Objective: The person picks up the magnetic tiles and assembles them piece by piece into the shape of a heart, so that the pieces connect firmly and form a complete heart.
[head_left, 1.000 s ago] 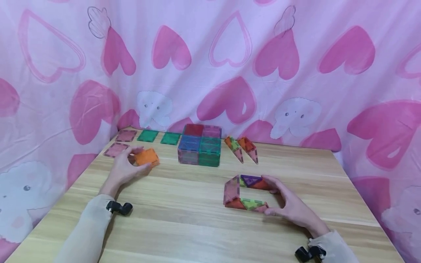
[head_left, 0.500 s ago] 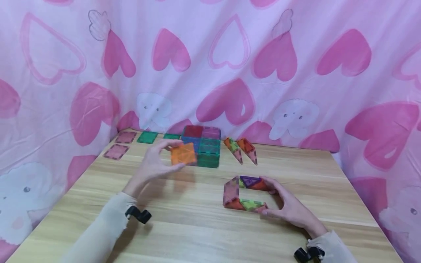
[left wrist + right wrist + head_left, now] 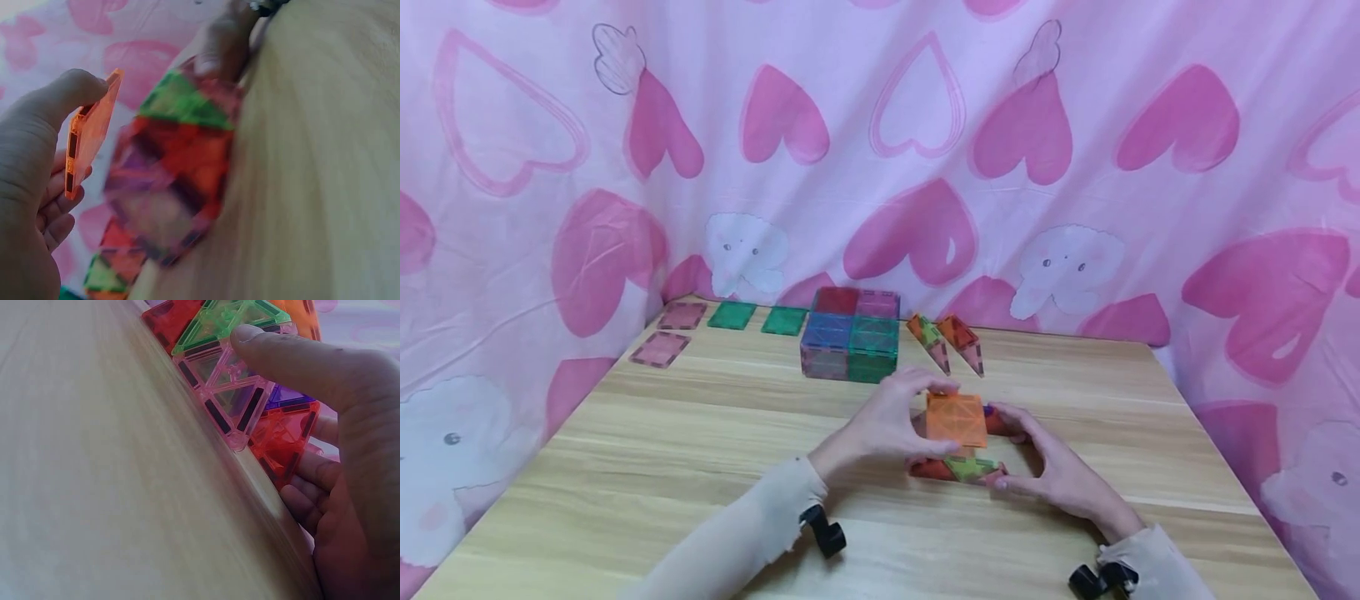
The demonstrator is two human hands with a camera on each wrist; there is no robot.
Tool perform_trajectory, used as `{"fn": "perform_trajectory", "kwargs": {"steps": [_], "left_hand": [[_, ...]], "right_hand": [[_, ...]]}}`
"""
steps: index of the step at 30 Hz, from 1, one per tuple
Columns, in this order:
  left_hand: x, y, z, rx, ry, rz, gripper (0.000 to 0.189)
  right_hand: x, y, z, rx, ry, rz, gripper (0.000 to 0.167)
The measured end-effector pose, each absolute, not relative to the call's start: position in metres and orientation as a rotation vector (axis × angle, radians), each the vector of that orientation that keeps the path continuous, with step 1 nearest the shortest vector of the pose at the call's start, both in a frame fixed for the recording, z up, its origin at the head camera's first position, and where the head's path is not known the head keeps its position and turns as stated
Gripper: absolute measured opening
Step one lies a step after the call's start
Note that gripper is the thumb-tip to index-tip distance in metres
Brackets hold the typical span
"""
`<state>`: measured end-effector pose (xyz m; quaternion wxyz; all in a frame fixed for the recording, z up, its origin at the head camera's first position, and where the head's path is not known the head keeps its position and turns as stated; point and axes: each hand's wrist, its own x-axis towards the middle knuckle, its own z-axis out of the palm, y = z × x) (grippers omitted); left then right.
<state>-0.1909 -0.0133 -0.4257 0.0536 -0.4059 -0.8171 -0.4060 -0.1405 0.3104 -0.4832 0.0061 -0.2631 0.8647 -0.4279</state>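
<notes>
My left hand (image 3: 891, 421) pinches an orange square magnetic tile (image 3: 957, 421) by its edges, thumb at the near edge and fingers at the far one. It is held above a low U-shaped structure of magnetic tiles (image 3: 967, 469), partly hiding it. Red, green, pink and purple triangles make up its side walls, and the left wrist view shows it blurred. My right hand (image 3: 1063, 467) grips the structure's right end. In the right wrist view its thumb presses a wall of green and pink triangles (image 3: 219, 369), while the other fingers lie behind a red triangle (image 3: 284, 437).
A block of red, blue, green and pink tiles (image 3: 872, 367) stands at the back middle. Two narrow triangle-tile strips (image 3: 961, 335) lie to its right. Green square tiles (image 3: 732, 315) and pink square tiles (image 3: 660, 348) lie flat at the back left. A curtain rises behind the table.
My left hand has carried the orange tile rightward from the table's left side, past the tile block, to over the U-shaped structure. The right hand has stayed at the structure's right end.
</notes>
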Motion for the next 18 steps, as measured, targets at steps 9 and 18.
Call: {"fn": "perform_trajectory", "kwargs": {"steps": [9,18], "left_hand": [[-0.188,0.007,-0.442,-1.282,-2.503,-1.136,0.078],[-0.189,0.006,-0.447,-1.3,-2.491,-1.183,0.086]], "right_hand": [[-0.141,0.308,-0.484,-0.845,2.684,-1.351,0.097],[-0.141,0.31,-0.483,-0.802,2.687,-1.349,0.096]]}}
